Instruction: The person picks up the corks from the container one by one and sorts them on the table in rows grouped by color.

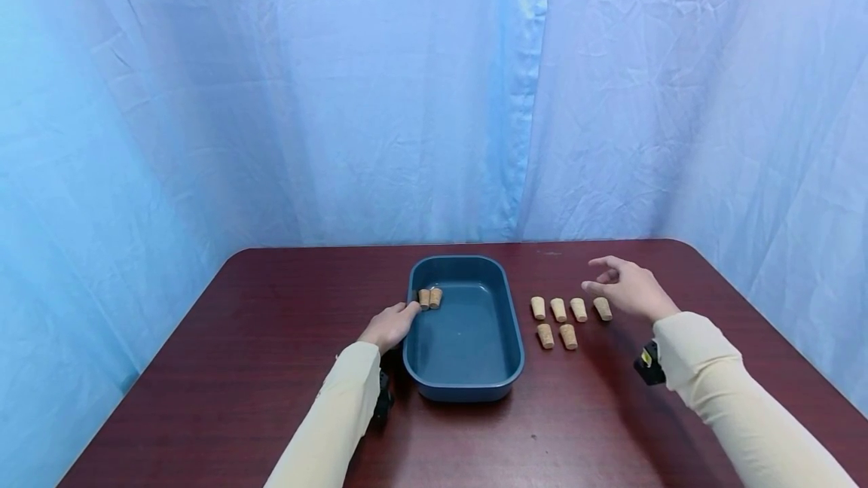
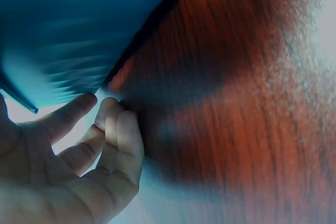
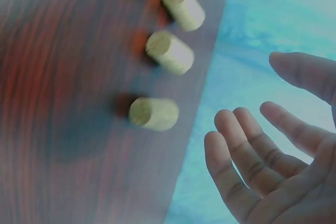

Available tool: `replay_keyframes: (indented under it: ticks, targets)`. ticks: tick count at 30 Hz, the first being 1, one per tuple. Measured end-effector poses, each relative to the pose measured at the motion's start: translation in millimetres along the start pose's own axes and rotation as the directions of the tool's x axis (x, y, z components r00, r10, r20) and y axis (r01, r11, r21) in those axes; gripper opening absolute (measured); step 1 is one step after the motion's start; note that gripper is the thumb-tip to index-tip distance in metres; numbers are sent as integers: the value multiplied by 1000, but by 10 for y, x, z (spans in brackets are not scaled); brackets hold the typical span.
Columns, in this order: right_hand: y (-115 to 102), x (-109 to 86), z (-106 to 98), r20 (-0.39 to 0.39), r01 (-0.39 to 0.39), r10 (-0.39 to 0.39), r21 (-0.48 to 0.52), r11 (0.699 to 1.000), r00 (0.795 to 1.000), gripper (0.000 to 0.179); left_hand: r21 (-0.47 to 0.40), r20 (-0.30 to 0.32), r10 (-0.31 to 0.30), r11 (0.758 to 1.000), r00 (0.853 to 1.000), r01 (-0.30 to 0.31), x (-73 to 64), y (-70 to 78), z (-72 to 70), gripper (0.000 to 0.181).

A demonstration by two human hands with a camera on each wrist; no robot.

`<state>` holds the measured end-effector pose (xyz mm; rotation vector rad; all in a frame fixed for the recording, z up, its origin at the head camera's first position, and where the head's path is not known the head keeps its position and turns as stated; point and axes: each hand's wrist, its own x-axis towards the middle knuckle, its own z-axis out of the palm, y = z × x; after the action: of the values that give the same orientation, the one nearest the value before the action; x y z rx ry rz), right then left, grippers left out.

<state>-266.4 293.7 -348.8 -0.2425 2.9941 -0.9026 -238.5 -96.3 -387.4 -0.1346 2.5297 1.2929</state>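
Observation:
At the left side of a dark blue plastic bin, my left hand holds its rim, with fingers against the outer wall in the left wrist view. Two cork stoppers stand inside the bin, near that hand. Right of the bin, several more corks lie on the table in two rows, the rightmost cork closest to my right hand. That hand hovers over the table with nothing in it, thumb and fingers apart. The right wrist view shows its spread fingers beside a cork.
The dark red wood-grain table has rounded far corners. Pale blue curtains hang behind it and along both sides. A small black device is strapped at the right wrist.

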Motion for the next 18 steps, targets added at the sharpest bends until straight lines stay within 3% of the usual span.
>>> replay_keyframes:
  ticks: [18]
  targets:
    - [-495, 31, 67, -5, 92, -92, 171, 981, 996, 57, -12, 5, 0, 1000, 1000, 0, 15, -20, -5, 62]
